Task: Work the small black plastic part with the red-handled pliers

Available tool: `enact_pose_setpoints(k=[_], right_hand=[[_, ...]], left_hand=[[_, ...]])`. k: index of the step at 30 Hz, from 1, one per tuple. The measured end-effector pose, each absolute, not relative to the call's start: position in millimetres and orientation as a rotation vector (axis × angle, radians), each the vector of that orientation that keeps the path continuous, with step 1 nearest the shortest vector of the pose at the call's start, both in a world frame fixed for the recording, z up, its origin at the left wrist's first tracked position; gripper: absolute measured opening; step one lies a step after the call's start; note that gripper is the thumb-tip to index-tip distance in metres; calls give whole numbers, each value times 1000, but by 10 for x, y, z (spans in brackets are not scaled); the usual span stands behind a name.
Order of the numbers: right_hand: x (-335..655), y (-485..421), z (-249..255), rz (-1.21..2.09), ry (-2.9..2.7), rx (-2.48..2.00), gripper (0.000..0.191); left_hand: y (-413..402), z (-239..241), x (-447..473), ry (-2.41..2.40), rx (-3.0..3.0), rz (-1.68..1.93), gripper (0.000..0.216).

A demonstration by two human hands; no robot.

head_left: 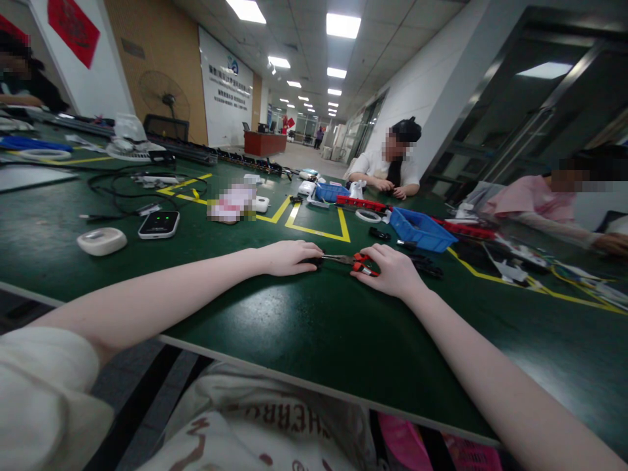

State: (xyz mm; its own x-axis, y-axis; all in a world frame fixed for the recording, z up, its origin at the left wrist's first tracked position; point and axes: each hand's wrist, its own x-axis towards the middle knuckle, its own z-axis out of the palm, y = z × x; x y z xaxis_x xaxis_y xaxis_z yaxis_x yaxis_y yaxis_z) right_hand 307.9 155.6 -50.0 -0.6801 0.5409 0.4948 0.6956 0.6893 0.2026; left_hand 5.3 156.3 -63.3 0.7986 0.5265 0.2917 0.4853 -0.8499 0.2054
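Both my arms reach forward over a dark green table [304,327]. My right hand [390,268] is closed round the red handles of a pair of pliers [350,260], whose thin metal jaws point left. My left hand [289,256] rests on the table with its fingers curled over a small black part [315,261] at the tip of the pliers. The part is mostly hidden under my fingers.
A blue bin [422,229] stands just behind my right hand, with small black parts [379,233] near it. A phone [158,224] and a white case [101,241] lie at the left, beside black cables [118,190]. Two people work at the far right. Yellow tape [318,231] marks the table.
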Motion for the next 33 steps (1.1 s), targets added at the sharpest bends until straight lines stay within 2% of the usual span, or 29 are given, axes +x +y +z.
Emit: enact_pose_setpoints(k=[11, 17, 21, 28, 33], right_hand=[[3071, 1571, -511, -592, -2504, -981, 30], [3053, 1551, -509, -587, -2526, -961, 29], [3044, 1550, -506, -605, -2540, -958, 30], [3065, 1577, -539, -537, -2498, -956, 33], [3048, 1578, -541, -603, -2464, -878, 38]], left_hand=[[1619, -697, 39, 715, 2753, 643, 34], [1651, -738, 32, 838, 2736, 649, 35], [1657, -711, 42, 814, 2738, 566, 34], [1633, -731, 33, 776, 2655, 714, 27], [1625, -711, 40, 723, 2651, 737, 26]])
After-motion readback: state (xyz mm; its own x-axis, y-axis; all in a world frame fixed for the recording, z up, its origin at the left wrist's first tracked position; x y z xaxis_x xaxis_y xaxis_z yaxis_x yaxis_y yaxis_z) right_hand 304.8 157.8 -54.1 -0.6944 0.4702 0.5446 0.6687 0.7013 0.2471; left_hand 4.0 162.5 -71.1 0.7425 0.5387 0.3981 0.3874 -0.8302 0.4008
